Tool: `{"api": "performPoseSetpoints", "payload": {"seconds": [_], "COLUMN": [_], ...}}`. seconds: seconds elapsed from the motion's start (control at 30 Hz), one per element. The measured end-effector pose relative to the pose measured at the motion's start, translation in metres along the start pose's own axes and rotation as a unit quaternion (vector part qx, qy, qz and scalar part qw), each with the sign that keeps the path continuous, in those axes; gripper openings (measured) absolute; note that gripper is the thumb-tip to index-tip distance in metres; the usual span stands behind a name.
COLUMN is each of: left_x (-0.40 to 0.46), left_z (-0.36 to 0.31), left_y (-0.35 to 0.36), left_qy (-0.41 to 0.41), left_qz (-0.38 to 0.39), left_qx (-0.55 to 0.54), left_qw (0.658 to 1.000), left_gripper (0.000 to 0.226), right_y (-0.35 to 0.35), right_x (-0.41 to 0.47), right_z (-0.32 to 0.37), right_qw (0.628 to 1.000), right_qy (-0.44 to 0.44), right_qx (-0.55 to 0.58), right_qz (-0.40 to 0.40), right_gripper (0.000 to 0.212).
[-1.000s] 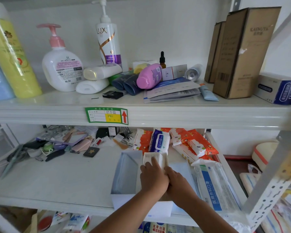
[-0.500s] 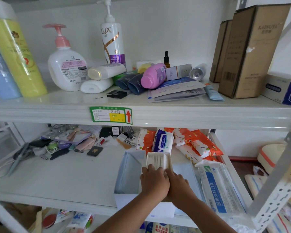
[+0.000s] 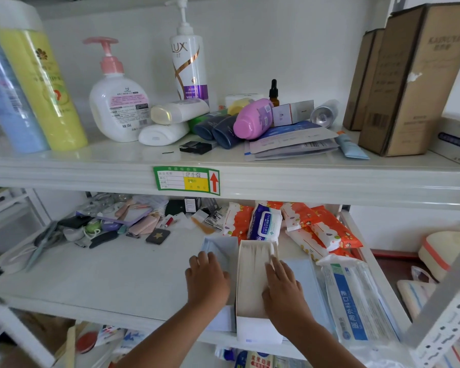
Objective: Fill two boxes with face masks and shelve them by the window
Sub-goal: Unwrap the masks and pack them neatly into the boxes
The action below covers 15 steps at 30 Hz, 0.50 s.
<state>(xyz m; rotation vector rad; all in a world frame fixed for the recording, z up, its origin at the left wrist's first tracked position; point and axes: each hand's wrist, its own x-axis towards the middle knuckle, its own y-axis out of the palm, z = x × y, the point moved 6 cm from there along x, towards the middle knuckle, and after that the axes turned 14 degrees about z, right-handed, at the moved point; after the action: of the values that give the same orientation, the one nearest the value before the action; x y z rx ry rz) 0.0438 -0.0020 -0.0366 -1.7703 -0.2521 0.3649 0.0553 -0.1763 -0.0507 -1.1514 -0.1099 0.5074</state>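
R hand (image 3: 282, 286): fingers (image 3: 272, 264) straight, flat on the white mask stack (image 3: 252, 277) inside the open box (image 3: 258, 332), gripping nothing. L hand (image 3: 207, 278): fingers relaxed, resting on the box's raised blue-white flap (image 3: 221, 248) w/ no clear grip. Box sits at front edge of the lower shelf (image 3: 117, 277), just beside a sealed mask pack (image 3: 356, 301) on its right. Wipes pack (image 3: 264, 223) behind the box.
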Motion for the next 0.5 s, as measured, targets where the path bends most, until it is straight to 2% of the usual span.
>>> {"api": "performPoseSetpoints", "payload": {"seconds": [0.07, 0.23, 0.5], "left_x": [0.000, -0.002, -0.002], "left_z": [0.013, 0.021, 0.023], "left_y": [0.005, 0.013, 0.016], "left_qy": [-0.010, 0.008, -0.018], "left_qz": [0.005, -0.012, -0.006], "left_qx": [0.009, -0.014, -0.031], "left_qw": [1.000, 1.000, 0.999], "left_gripper": [0.049, 0.062, 0.063], "right_y": [0.003, 0.005, 0.008], "right_x": [0.001, 0.001, 0.002], "right_z": [0.000, -0.002, -0.001], "right_qw": [1.000, 1.000, 1.000], "right_qy": [-0.003, 0.000, 0.000], "right_qx": [-0.012, -0.028, -0.028], "right_qz": [0.002, 0.012, 0.007], "right_gripper": [0.050, 0.053, 0.053]}}
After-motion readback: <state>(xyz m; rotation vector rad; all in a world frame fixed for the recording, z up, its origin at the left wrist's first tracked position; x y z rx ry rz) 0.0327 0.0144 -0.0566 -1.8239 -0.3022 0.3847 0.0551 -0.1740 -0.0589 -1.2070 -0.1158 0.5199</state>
